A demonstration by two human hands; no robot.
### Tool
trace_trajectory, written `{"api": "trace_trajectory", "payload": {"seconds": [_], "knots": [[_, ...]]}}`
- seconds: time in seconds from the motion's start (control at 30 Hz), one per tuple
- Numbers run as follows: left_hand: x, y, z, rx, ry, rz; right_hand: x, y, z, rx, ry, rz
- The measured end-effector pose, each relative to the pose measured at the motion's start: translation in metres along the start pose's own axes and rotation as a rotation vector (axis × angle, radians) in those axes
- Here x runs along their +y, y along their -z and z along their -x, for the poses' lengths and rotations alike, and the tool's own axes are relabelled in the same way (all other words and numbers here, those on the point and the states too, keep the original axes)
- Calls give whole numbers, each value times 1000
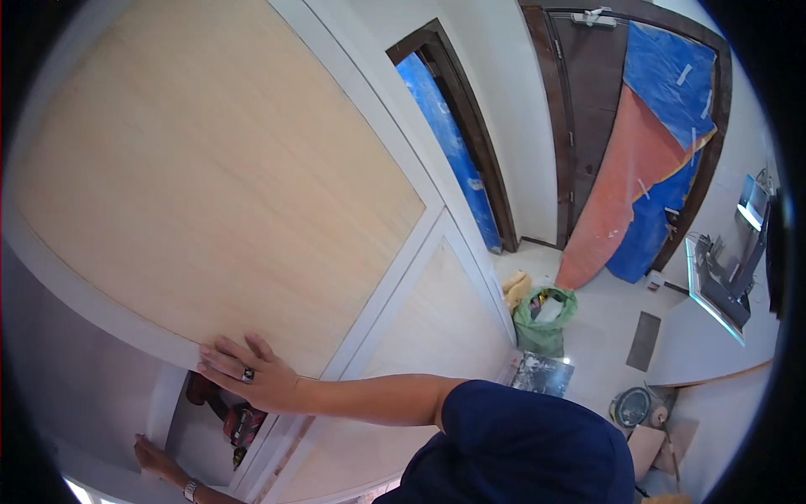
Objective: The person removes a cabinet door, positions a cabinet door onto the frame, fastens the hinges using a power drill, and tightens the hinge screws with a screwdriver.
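Nearest us is our navy sleeve [525, 428]; beyond it our right hand [252, 374] lies flat, fingers spread and grasping nothing, on the lower border of the wood-faced panel [227, 185], which stretches away above it and out of view, so we cannot tell its long axis. Our left hand [158, 459], farther from that panel, curls at a pale edge strip [161, 407], its grip unclear to us; between the hands sits a red drill [243, 425]; well beyond stands a green bag [541, 334].
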State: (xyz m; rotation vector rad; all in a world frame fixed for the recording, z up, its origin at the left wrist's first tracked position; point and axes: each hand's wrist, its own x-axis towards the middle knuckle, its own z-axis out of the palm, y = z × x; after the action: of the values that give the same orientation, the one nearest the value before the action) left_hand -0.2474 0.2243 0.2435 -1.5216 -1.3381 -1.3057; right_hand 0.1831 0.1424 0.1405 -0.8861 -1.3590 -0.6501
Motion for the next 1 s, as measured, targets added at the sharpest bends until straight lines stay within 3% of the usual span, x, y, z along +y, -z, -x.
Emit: {"api": "trace_trajectory", "payload": {"seconds": [0.17, 0.37, 1.0], "knots": [[14, 6, 1, -11, -29, -8, -5, 1, -2, -16, -41, -28], [48, 12, 4, 161, -206, 28, -12, -1, 0, -58, -47, 100], [40, 14, 11, 98, -194, 1, -36, -13, -1, 20, -105, 288]]}}
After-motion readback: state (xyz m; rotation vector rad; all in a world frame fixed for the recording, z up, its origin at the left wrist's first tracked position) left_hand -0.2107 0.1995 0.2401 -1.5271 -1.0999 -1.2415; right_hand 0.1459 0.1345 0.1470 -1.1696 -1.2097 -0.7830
